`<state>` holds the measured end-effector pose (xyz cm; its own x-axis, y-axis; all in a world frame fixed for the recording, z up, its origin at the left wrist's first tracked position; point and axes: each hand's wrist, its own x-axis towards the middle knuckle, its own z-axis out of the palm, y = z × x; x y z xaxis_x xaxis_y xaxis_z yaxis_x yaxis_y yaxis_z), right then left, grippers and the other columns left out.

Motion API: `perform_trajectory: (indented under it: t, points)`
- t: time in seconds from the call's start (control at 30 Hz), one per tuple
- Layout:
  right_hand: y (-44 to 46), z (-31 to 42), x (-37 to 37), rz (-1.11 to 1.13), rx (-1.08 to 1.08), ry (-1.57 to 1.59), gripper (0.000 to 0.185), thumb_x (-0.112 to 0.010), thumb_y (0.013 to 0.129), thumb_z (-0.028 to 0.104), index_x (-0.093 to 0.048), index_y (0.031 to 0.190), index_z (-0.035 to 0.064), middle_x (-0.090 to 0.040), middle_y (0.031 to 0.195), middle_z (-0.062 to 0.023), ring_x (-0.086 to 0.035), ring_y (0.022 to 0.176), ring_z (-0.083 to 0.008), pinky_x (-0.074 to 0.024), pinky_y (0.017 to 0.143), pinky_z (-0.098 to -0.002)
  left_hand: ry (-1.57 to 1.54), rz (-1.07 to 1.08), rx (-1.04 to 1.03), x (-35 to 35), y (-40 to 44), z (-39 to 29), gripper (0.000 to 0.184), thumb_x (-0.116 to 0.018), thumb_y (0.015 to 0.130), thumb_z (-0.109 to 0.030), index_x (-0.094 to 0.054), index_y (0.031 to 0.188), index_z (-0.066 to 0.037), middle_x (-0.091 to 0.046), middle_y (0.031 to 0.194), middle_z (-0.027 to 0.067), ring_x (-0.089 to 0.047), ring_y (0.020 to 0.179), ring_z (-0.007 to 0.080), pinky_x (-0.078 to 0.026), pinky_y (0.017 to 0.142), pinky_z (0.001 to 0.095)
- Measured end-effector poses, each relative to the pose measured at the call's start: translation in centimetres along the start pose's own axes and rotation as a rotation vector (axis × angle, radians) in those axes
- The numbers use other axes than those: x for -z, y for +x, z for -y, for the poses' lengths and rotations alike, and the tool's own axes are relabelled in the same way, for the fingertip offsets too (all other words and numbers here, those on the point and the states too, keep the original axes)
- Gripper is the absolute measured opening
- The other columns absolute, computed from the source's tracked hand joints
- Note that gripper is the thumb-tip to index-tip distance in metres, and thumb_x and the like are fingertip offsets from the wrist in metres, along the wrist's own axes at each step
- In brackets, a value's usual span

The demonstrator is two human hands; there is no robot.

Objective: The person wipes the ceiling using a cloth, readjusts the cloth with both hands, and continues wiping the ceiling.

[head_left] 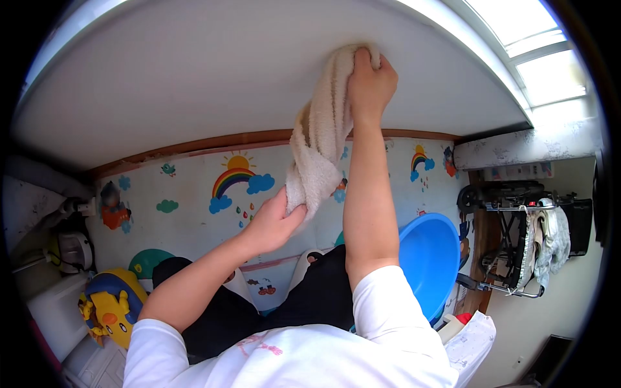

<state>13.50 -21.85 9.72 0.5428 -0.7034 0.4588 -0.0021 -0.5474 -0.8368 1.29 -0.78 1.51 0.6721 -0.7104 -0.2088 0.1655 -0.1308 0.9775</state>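
A cream towel (320, 129), twisted along its length, stretches between my two hands in front of a plain pale surface. My right hand (372, 87) grips its upper end, with the arm stretched far forward. Lower and to the left, my left hand (277, 222) is closed round the towel's lower end, the thumb lying over the cloth. The towel slants from upper right to lower left.
A blue basin (428, 262) stands right of my right arm. A yellow duck-shaped item (115, 307) sits at the left. A folded wheeled frame (517, 239) with cloths hanging on it is at the right. The patterned mat (187, 187) shows rainbows.
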Motion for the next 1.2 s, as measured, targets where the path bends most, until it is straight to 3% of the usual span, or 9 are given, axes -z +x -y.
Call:
perform_trajectory:
  t: [0.1, 0.3, 0.5, 0.7, 0.9, 1.2]
  points:
    - [0.1, -0.3, 0.4, 0.038, -0.037, -0.087, 0.030, -0.056, 0.083, 0.025, -0.063, 0.071, -0.0024, -0.062, 0.062, -0.0161, -0.056, 0.058, -0.0263, -0.0462, 0.062, -0.0396, 0.018, -0.004, 0.019, 0.1, 0.1, 0.0, 0.042, -0.052, 0.093, -0.015, -0.044, 0.131, 0.000, -0.059, 0.120, 0.0112, -0.055, 0.110, 0.0196, -0.042, 0.095, 0.0333]
    - [0.3, 0.6, 0.0, 0.008, 0.022, 0.098, 0.030, -0.056, 0.082, 0.024, -0.061, 0.069, -0.0036, -0.061, 0.062, -0.0158, -0.054, 0.057, -0.0252, -0.0449, 0.061, -0.0396, 0.016, 0.029, 0.024, 0.0, 0.4, 0.0, 0.042, -0.052, 0.093, -0.015, -0.044, 0.131, 0.000, -0.059, 0.120, 0.0109, -0.055, 0.110, 0.0193, -0.043, 0.095, 0.0334]
    - [0.7, -1.0, 0.2, 0.038, -0.104, 0.058, 0.032, -0.058, 0.081, 0.025, -0.062, 0.073, -0.0054, -0.062, 0.064, -0.0148, -0.053, 0.059, -0.0222, -0.0455, 0.063, -0.0381, -0.025, 0.006, 0.046, 0.2, 0.8, 0.7, 0.042, -0.053, 0.092, -0.016, -0.045, 0.130, -0.001, -0.060, 0.118, 0.0106, -0.056, 0.109, 0.0194, -0.043, 0.094, 0.0334]
    - [0.0, 1.3, -0.2, 0.047, -0.059, 0.159, 0.031, -0.058, 0.081, 0.025, -0.064, 0.075, -0.0049, -0.062, 0.063, -0.0147, -0.055, 0.059, -0.0227, -0.0459, 0.063, -0.0379, 0.028, 0.032, 0.067, 0.0, 0.5, 0.0, 0.042, -0.053, 0.092, -0.016, -0.045, 0.130, -0.001, -0.059, 0.119, 0.0097, -0.055, 0.109, 0.0182, -0.043, 0.095, 0.0326]
    - [0.4, -0.8, 0.1, 0.063, -0.142, 0.057, 0.031, -0.059, 0.080, 0.025, -0.062, 0.072, -0.0045, -0.061, 0.061, -0.0137, -0.053, 0.058, -0.0218, -0.0461, 0.063, -0.0379, 0.001, -0.009, 0.065, 0.2, 0.6, 0.8, 0.042, -0.053, 0.092, -0.015, -0.046, 0.130, -0.001, -0.060, 0.120, 0.0096, -0.055, 0.110, 0.0183, -0.042, 0.095, 0.0327]
    - [0.3, -0.2, -0.1, 0.045, -0.077, 0.043, 0.031, -0.058, 0.080, 0.024, -0.061, 0.071, -0.0050, -0.061, 0.062, -0.0142, -0.053, 0.059, -0.0235, -0.0458, 0.064, -0.0386, 0.001, 0.016, 0.032, 0.3, 0.7, 0.1, 0.043, -0.052, 0.092, -0.015, -0.045, 0.132, -0.001, -0.060, 0.121, 0.0119, -0.056, 0.110, 0.0209, -0.042, 0.096, 0.0337]
